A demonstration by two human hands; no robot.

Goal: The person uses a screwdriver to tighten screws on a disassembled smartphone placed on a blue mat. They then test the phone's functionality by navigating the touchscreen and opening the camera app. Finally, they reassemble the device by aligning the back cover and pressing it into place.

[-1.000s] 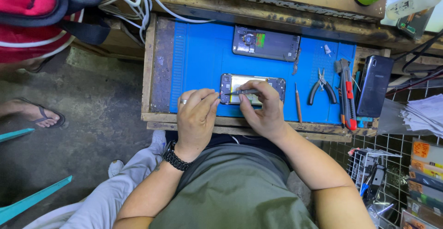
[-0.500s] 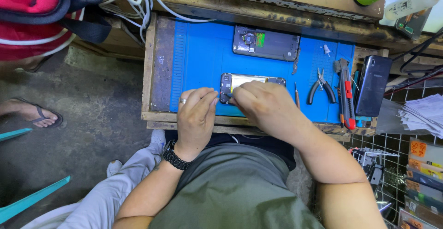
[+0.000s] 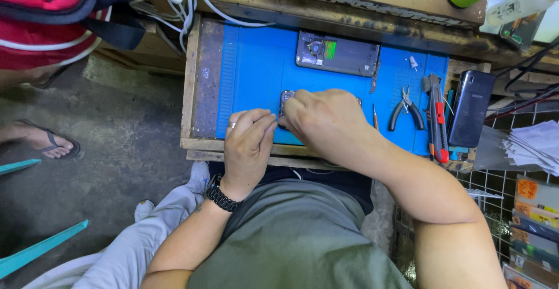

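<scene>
Centrally, on the blue mat (image 3: 256, 85) of the worktop, a small opened phone (image 3: 286, 98) is mostly hidden under the right hand (image 3: 326, 120), fingers curled together over it. Left hand (image 3: 249, 143) is held beside it, fingers bent, tips touching its left end. Pliers (image 3: 406, 110) lie well apart to the right.

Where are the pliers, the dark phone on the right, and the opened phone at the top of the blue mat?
Pliers (image 3: 406, 110): head view, on the pivot above the black handles.
Dark phone (image 3: 469, 107): head view, middle of its back.
Opened phone (image 3: 336, 52): head view, middle of its exposed inside.
</scene>
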